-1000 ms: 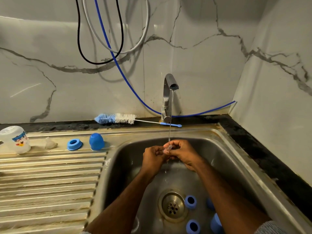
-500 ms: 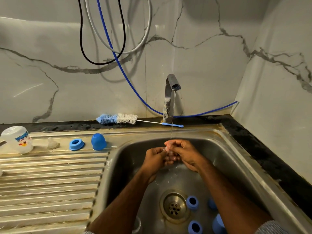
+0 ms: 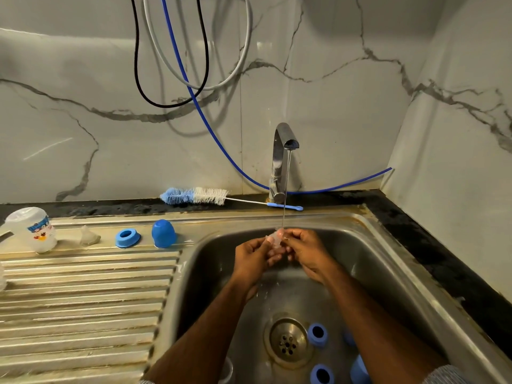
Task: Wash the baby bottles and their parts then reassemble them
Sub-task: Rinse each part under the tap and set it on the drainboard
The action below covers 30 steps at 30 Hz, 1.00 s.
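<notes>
Hands [image 3: 279, 252] rinsing teat [image 3: 274, 241]; rings [image 3: 317, 334] near drain [image 3: 288, 340].

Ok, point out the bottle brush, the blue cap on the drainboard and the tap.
bottle brush [image 3: 198, 195], head view, on the bristles.
blue cap [image 3: 163, 233], head view, on its domed side.
tap [image 3: 279, 159], head view, on the upright spout.

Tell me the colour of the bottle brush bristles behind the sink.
Head view: brush bristles are blue at the tip half, white nearer the handle.

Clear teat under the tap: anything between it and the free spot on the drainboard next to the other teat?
Nothing visible. Both hands, left and right, hold the small clear teat over the basin; the ridged steel drainboard lies unobstructed leftward, beside the clear teat there.
</notes>
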Each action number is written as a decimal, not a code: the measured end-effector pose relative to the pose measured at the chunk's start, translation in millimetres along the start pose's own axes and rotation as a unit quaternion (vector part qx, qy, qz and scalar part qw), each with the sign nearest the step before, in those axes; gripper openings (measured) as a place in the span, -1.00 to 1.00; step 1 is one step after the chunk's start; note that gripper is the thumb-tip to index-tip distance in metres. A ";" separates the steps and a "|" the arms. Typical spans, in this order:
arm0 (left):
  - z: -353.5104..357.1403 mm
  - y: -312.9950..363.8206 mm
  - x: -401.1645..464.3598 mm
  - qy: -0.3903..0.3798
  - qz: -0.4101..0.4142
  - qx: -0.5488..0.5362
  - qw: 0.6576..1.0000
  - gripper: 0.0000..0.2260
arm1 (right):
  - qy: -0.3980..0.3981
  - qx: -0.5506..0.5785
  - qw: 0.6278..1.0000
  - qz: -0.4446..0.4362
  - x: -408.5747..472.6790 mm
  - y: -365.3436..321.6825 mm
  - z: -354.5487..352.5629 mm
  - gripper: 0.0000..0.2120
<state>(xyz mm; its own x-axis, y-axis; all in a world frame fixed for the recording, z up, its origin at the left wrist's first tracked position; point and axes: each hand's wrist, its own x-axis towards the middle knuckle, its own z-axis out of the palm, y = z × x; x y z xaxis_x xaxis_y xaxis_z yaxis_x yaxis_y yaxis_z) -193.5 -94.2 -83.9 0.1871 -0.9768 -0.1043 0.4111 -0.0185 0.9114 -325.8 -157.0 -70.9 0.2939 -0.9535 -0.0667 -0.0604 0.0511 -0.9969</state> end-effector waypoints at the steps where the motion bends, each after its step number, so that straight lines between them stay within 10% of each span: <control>1: 0.8 0.9 0.5 0.006 -0.005 -0.017 1.000 -0.79 | -0.025 0.020 0.999 -0.008 0.2 0.8 -0.3 -0.87; 10: 3.9 -0.1 -3.0 -0.006 -0.018 -0.004 1.000 -0.82 | 0.073 0.011 0.997 0.000 2.1 4.2 19.0 -0.82; 16: 1.3 0.6 1.6 0.020 -0.071 -0.039 0.997 -0.82 | -0.097 0.041 0.994 0.016 2.8 3.1 -4.8 -0.83; 22: 6.1 -2.8 -3.9 -0.005 -0.027 0.054 0.998 -0.87 | 0.054 0.021 0.998 0.015 4.7 9.0 15.8 -0.87; 30: 6.4 -0.1 -6.3 0.023 0.030 0.116 0.993 -0.88 | -0.023 0.011 1.000 0.014 6.5 8.6 4.8 -0.93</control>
<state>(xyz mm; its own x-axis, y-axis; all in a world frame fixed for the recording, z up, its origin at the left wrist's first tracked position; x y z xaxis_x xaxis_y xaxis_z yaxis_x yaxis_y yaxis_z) -200.5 -89.5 -80.7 0.2470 -0.9671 -0.0605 0.1829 -0.0148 0.9830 -319.8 -161.3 -80.0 0.3354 -0.9371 -0.0964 -0.0494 0.0847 -0.9952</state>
